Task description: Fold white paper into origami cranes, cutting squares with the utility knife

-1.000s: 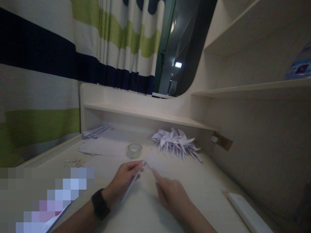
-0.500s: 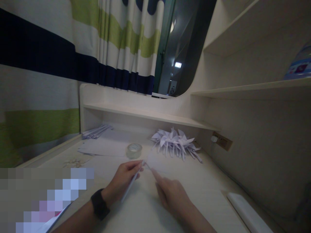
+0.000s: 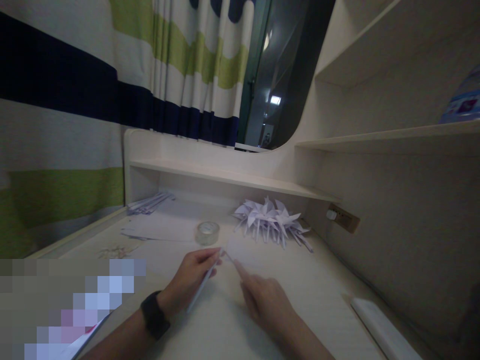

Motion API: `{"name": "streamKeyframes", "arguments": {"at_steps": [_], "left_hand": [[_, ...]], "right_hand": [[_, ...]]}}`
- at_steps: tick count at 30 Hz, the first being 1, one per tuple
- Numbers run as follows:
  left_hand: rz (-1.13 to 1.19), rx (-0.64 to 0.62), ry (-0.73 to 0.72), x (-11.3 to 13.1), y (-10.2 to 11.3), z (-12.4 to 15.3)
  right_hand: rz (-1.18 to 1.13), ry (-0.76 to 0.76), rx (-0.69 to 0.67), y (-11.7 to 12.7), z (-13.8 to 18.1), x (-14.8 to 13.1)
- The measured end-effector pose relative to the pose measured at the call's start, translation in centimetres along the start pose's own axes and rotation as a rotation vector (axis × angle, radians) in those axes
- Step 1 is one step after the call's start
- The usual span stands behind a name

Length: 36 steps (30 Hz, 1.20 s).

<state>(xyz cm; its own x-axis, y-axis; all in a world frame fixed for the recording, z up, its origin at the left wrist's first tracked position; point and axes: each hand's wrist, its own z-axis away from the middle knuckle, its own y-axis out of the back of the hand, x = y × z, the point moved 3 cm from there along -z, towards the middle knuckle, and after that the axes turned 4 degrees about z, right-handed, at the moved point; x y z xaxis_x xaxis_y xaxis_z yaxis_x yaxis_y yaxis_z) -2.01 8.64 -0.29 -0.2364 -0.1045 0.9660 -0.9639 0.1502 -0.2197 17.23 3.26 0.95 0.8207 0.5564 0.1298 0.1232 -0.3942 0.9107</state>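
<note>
My left hand, with a black watch on its wrist, is closed around a thin white rolled-paper stick. The stick slants, its upper end between thumb and fingers and its lower end just over the desk. My right hand reaches in from the right, index finger stretched toward the stick's top and the other fingers curled. A thin line shows between that fingertip and the stick's top; it is too small to name. Just behind my left hand lies a roll of clear tape. White paper pinwheels are heaped behind my right hand.
Paper sheets and a bundle of folded paper strips lie at the back left. Small pale pieces sit nearer. A long white object lies at right, below a wall socket. A low shelf overhangs the back.
</note>
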Motion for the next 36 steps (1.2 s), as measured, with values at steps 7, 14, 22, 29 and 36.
{"name": "streamKeyframes", "arguments": {"at_steps": [7, 14, 22, 29, 36], "left_hand": [[-0.06, -0.024, -0.031, 0.3, -0.1, 0.0], [-0.214, 0.013, -0.211, 1.6, -0.2, 0.2], [-0.381, -0.011, -0.38, 2.5, -0.3, 0.4], [-0.398, 0.002, -0.485, 2.4, -0.2, 0.5], [-0.475, -0.004, -0.562, 2.4, -0.2, 0.8]], "right_hand": [[-0.051, -0.012, 0.01, 0.1, 0.2, 0.1], [-0.541, -0.086, 0.002, 1.2, -0.2, -1.1], [0.018, -0.003, -0.093, 0.7, 0.1, -0.1], [-0.603, -0.127, -0.025, 1.3, -0.3, -1.1], [-0.139, -0.031, -0.055, 0.6, 0.0, -0.8]]}}
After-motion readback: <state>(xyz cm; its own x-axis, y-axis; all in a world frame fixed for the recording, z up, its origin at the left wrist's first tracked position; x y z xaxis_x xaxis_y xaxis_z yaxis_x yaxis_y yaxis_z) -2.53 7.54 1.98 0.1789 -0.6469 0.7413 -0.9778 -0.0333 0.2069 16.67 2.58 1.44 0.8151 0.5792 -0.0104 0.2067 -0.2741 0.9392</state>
